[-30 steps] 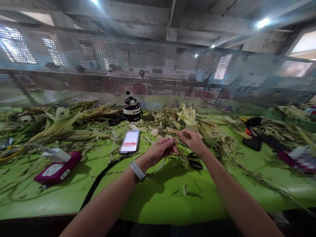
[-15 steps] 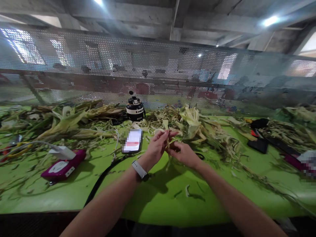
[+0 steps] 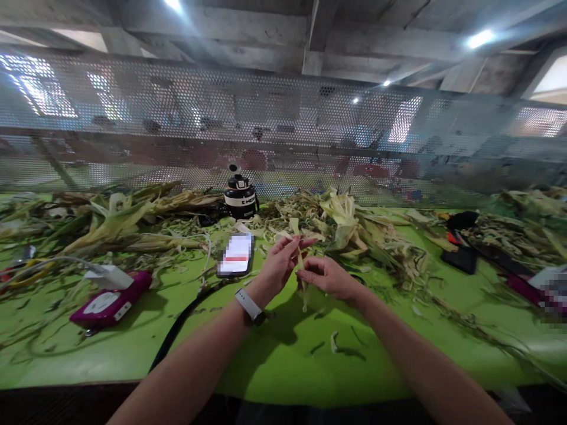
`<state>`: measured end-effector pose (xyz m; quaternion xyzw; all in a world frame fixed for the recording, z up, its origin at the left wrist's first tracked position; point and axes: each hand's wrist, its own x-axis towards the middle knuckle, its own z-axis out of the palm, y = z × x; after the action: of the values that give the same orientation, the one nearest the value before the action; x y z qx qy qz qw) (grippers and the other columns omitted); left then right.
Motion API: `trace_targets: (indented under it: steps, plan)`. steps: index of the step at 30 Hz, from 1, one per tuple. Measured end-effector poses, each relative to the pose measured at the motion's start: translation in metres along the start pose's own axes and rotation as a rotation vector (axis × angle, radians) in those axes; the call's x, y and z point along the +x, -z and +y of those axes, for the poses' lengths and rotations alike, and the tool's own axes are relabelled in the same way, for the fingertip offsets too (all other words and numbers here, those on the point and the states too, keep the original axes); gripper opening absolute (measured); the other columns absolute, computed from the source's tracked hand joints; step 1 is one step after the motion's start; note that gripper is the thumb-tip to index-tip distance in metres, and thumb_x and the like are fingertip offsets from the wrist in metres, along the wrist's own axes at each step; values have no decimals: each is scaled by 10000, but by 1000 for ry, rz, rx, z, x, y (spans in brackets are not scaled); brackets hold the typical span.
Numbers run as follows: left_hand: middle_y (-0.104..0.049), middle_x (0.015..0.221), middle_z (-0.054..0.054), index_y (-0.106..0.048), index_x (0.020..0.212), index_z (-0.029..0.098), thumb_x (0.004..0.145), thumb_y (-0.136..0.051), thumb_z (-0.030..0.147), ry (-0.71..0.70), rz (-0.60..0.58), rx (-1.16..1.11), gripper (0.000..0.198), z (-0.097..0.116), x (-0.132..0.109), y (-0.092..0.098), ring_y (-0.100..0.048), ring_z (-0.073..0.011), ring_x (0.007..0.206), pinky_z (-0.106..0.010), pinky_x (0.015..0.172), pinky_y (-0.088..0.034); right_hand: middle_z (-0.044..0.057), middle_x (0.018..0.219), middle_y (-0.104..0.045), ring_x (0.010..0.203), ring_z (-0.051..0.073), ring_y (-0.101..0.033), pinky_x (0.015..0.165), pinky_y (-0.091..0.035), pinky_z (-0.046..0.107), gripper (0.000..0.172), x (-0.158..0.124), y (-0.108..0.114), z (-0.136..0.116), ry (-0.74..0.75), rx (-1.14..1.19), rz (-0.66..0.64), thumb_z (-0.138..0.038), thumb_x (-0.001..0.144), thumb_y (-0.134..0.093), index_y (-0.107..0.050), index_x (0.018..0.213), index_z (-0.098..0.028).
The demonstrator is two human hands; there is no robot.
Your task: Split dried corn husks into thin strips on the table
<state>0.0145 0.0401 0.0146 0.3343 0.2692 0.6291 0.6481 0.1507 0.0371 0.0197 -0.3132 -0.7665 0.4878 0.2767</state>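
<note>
My left hand [image 3: 280, 262], with a white watch on its wrist, pinches the upper part of a thin pale strip of corn husk [image 3: 302, 268] above the green table [image 3: 274, 354]. My right hand [image 3: 326, 276] is closed on the same strip a little lower, and the strip's end hangs down below it. Both hands are held close together near the middle of the table, in front of a heap of corn husks [image 3: 349, 227].
A phone [image 3: 236, 255] lies left of my hands, a black and white bottle [image 3: 240, 199] behind it. A magenta power strip [image 3: 108, 300] with a white plug sits at the left. More husks [image 3: 110, 221] line the back. Black items [image 3: 463, 257] lie at the right. A perforated metal screen [image 3: 283, 130] closes the rear.
My hands have come back from the husk heap toward me with the strip. The right hand has dropped below the left, drawing the strip downward.
</note>
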Motion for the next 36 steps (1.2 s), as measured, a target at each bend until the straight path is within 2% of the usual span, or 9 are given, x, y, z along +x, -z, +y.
trace_targets:
  steps: [3, 8, 12, 16, 20, 25, 31, 36]
  plan:
    - [-659, 809, -12, -570, 756, 173, 624, -745, 267, 5, -11, -5, 238, 4, 1, 3, -629, -139, 839, -231, 711, -469, -16, 655, -530, 579, 102, -465, 560, -372, 228, 303, 0, 3, 1, -18, 21, 33, -456, 765, -586, -530, 771, -158]
    - [-629, 767, 6, -591, 758, 167, 594, -757, 241, -51, 21, 77, 244, 9, 7, 9, -596, -100, 755, -195, 659, -441, -9, 680, -535, 604, 104, -450, 567, -362, 224, 305, 1, 13, 2, 74, -186, 169, -445, 806, -534, -594, 807, -145]
    - [-606, 727, 13, -597, 677, 154, 566, -759, 234, -24, 41, 123, 213, 10, 9, 9, -552, -79, 701, -192, 690, -424, -4, 665, -540, 593, 111, -478, 571, -385, 234, 298, 1, 25, 1, 84, -271, 314, -444, 801, -539, -569, 736, -155]
    - [-602, 725, 13, -611, 665, 152, 558, -744, 212, -1, -7, 174, 181, 8, 7, 6, -529, -78, 689, -195, 693, -418, -8, 668, -551, 559, 118, -506, 558, -415, 243, 316, -1, 32, -1, 106, -260, 398, -485, 807, -518, -547, 773, -173]
    - [-598, 742, 15, -617, 691, 158, 575, -721, 204, 4, -62, 209, 163, 8, 4, 4, -535, -87, 716, -211, 736, -429, 29, 709, -578, 675, 157, -531, 641, -426, 267, 299, -2, 34, -4, 216, -410, 506, -456, 819, -523, -584, 756, -170]
    - [-588, 735, 17, -590, 660, 164, 599, -708, 204, 21, -79, 189, 140, 8, 1, 4, -550, -94, 725, -249, 798, -446, 56, 757, -576, 742, 182, -523, 693, -417, 296, 270, -1, 34, -3, 276, -490, 480, -427, 837, -516, -600, 766, -181]
    - [-604, 763, 3, -625, 709, 168, 604, -718, 220, 36, -107, 201, 150, 8, 0, 4, -563, -113, 753, -267, 802, -464, 27, 703, -552, 655, 155, -496, 633, -393, 263, 283, -1, 34, 0, 254, -473, 413, -434, 854, -486, -581, 767, -181]
    - [-617, 755, 8, -645, 693, 173, 626, -692, 178, 30, -189, 177, 82, 8, -1, 3, -570, -107, 750, -257, 815, -461, 67, 845, -589, 817, 190, -537, 748, -398, 290, 236, -1, 35, -2, 284, -505, 460, -391, 854, -501, -544, 767, -177]
